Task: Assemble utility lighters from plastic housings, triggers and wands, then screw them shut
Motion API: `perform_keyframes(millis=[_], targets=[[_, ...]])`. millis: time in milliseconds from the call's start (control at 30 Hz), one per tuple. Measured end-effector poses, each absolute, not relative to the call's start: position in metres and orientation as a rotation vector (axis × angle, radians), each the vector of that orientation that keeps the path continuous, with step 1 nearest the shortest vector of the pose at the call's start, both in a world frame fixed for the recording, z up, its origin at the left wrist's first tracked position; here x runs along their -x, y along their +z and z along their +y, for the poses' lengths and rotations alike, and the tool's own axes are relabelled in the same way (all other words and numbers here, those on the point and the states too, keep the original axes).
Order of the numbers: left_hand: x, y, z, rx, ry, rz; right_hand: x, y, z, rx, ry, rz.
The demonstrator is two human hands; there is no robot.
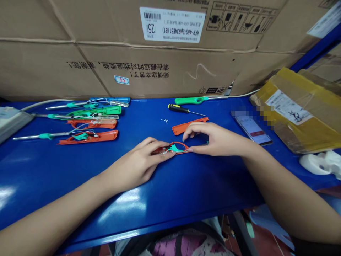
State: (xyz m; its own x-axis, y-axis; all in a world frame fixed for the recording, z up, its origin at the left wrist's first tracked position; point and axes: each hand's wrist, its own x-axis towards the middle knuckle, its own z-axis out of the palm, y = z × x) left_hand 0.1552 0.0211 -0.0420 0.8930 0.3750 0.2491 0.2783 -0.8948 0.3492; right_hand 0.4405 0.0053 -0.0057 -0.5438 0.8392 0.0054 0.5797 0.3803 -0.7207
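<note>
Both hands are at an opened orange lighter casing (182, 144) with a teal trigger (174, 148) inside, low over the blue table. My left hand (145, 160) grips the casing's left end between thumb and fingers, hiding part of it. My right hand (213, 140) has its thumb against the casing's right end. Its index finger arches above, apart from the thumb, with a small green bit showing between them. Just behind lies a loose orange casing half (183, 127), its right part close to the right hand's fingers.
Several opened lighters with metal tubes lie at left, among them an orange one (93, 137) and a blue one (117, 100). At the back are a green lighter (190, 101) and a screwdriver (178, 108). A phone (252, 128) and a taped carton (306, 113) stand right; a large cardboard box (93, 46) walls the rear.
</note>
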Motion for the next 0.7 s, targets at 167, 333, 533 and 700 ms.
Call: perform_keyframes(millis=[167,333,533,700], targets=[[-0.1541,-0.0423,0.0210,-2.714,0.439,0.527,-0.4523,0.0062,0.0060,1.488,0.954,-2.425],[-0.1533,-0.0426,0.0216,-2.705,0.442,0.537,-0.4514,0.0035,0.0072,1.467,0.951,-2.476],[-0.1523,-0.0410,0.0221,-2.712,0.446,0.530,-0.4494,0.0056,0.0071,1.350,0.865,-2.545],[-0.1520,-0.0409,0.0228,-2.748,0.468,0.492,-0.4491,0.0066,0.0052,1.301,0.847,-2.596]])
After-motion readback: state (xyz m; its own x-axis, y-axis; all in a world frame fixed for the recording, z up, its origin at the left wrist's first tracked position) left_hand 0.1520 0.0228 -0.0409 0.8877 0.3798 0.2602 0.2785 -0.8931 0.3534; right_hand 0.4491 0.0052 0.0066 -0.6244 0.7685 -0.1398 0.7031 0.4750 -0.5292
